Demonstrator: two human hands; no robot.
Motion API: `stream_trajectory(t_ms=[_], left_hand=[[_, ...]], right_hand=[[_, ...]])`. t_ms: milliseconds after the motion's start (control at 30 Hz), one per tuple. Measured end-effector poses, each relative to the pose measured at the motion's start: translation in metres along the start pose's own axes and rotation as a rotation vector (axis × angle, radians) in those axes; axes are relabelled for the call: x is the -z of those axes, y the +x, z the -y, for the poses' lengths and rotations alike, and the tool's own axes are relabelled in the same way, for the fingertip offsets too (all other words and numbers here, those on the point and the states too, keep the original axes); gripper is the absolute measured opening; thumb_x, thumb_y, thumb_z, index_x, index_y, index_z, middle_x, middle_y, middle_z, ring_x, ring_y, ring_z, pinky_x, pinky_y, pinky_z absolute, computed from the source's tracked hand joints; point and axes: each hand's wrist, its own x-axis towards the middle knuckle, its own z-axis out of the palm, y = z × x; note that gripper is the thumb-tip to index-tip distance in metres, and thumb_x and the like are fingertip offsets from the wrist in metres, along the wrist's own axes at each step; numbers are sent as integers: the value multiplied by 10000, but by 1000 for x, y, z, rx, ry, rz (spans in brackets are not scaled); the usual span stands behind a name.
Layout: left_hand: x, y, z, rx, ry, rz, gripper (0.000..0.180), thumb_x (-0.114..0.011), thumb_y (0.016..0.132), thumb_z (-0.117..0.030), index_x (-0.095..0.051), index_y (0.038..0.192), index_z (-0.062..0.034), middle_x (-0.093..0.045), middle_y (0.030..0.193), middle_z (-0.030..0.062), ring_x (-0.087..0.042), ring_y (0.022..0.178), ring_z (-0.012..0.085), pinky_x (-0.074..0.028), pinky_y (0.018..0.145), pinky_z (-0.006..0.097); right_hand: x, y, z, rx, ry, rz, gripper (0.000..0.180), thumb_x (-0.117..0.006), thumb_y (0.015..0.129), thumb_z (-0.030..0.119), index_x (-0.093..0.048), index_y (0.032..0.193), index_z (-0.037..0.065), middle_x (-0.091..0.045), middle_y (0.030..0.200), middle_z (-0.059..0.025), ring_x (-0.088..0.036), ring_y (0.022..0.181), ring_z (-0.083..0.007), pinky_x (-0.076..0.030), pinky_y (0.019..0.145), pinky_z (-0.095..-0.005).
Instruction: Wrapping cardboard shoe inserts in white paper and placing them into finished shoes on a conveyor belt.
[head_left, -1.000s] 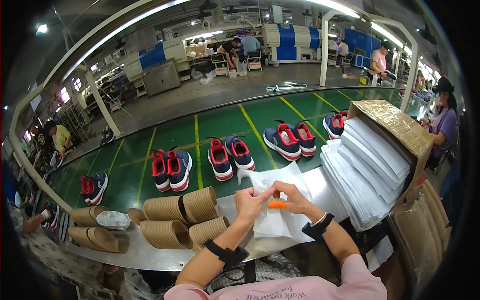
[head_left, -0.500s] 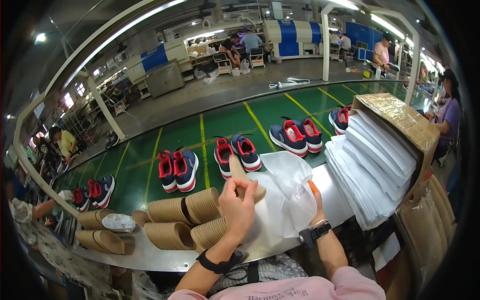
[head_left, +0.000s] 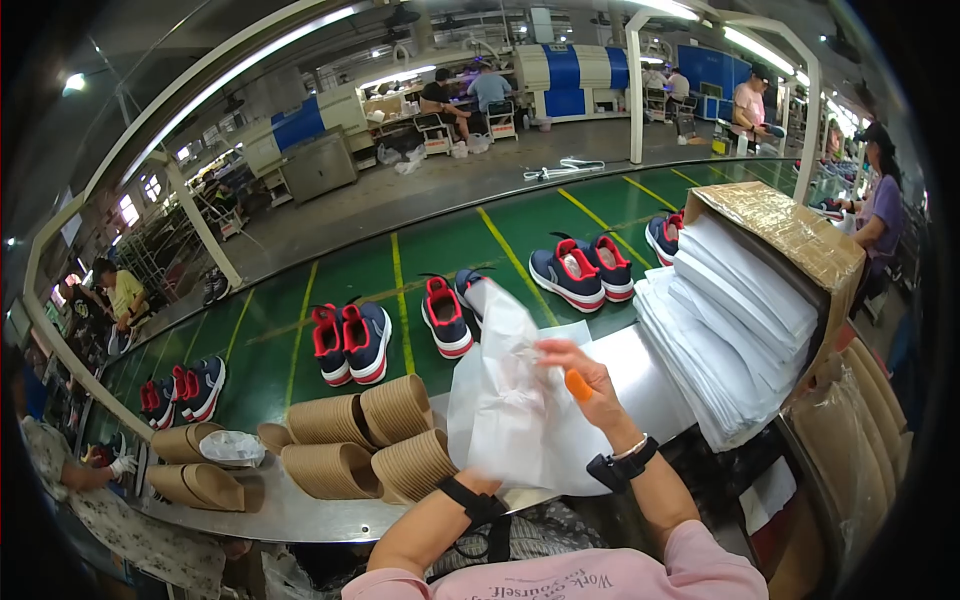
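Observation:
A sheet of thin white paper [head_left: 508, 395] stands up crumpled over the metal shelf in front of me. More white sheets lie flat beneath it. My right hand [head_left: 590, 392], an orange cover on its thumb, touches the paper's right side with fingers stretched out and slightly blurred. My left hand [head_left: 484, 482] reaches behind the paper's lower left, its fingers hidden. Just beyond stands a navy shoe [head_left: 446, 318] with red lining; its mate [head_left: 468, 284] is partly covered by the paper. The tan curved piece is out of sight.
Nested brown cardboard forms [head_left: 330, 470] stand on the shelf at left, beside a plastic-wrapped bundle [head_left: 232, 447]. A carton [head_left: 790, 235] holding a white paper stack [head_left: 735, 330] is at right. More shoe pairs [head_left: 352, 343] sit on the green conveyor [head_left: 440, 240]. Co-workers are around the line.
The paper has been lifted and folded up on the left, now covering my left hand and the tan curved piece it held. My right hand has moved left and up along the sheet.

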Motion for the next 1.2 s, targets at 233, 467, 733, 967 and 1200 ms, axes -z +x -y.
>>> stream_trajectory(t_ms=[233, 467, 733, 967, 1200], left_hand=[[6, -7, 3, -574, 669, 285, 313, -560, 856, -227, -532, 1079, -10, -582, 904, 168, -611, 798, 290, -503, 667, 353], [37, -47, -24, -296, 1098, 1146, 816, -652, 783, -439, -310, 1368, 16, -516, 1230, 234, -459, 1201, 363, -430, 926, 430], [27, 17, -58, 476, -932, 754, 568, -494, 940, -365, -314, 1378, -52, -555, 1198, 88, -514, 1107, 198, -407, 943, 351], [46, 117, -88, 459, -1313, 330, 354, -652, 815, -93, -538, 1150, -79, -568, 1111, 29, -547, 1027, 173, -442, 904, 316], [47, 155, -62, -320, -131, 24, 108, -609, 780, -57, -605, 888, -61, -595, 849, 20, -586, 782, 164, -472, 662, 328]], right_hand=[[22, 38, 17, -169, -432, 32, 886, -801, 656, 225, -306, 1379, 92, -393, 1316, -165, -426, 1195, -353, -344, 1013, -373], [48, 90, 48, 157, -1038, -148, 999, -875, 520, 132, -270, 1316, 123, -387, 1190, -163, -426, 1134, -353, -372, 967, -424], [-12, 97, 29, 283, -541, -583, 1067, -888, 563, 273, -198, 1347, 59, -290, 1327, -122, -353, 1205, -255, -330, 1018, -379], [-23, 101, 14, 367, -338, -924, 958, -812, 701, 299, -173, 1379, 74, -309, 1305, -98, -348, 1200, -210, -310, 1015, -334], [-4, 119, 8, 466, -599, -653, 521, -778, 736, 266, -505, 1121, 45, -471, 1079, -93, -471, 1010, -192, -375, 877, -287]])
